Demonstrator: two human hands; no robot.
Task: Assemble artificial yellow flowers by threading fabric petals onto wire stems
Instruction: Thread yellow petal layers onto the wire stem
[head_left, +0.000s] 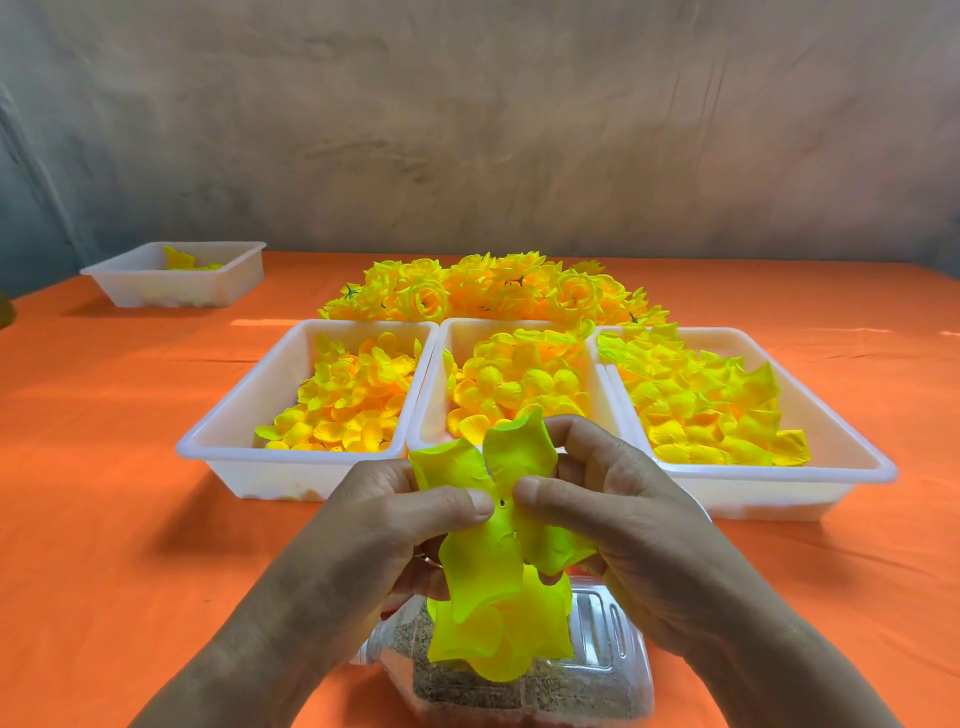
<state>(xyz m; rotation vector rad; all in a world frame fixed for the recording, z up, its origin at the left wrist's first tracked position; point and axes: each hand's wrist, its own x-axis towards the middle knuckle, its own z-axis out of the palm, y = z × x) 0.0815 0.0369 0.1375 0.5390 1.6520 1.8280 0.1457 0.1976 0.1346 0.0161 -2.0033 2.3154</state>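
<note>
Three white trays (291, 473) hold yellow petals (343, 410); left hand (384, 525) and right hand (623, 509) pinch a lime-yellow, centre-holed petal piece (488, 566).

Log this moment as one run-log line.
left hand: pinches petal layer | right hand: pinches same layer | below: clear bottle with sand | wire stem: not visible | behind: finished flowers heap

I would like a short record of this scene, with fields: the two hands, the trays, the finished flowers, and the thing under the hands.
left hand: pinches yellow petal piece beside its centre hole
right hand: pinches the same piece from the other side
trays: three white trays side by side, loose yellow petals in each
fourth tray: far left, apart, few petals
finished flowers: piled behind the three trays
under the hands: clear bottle with sand-like grains
wire stem: not visible
</note>
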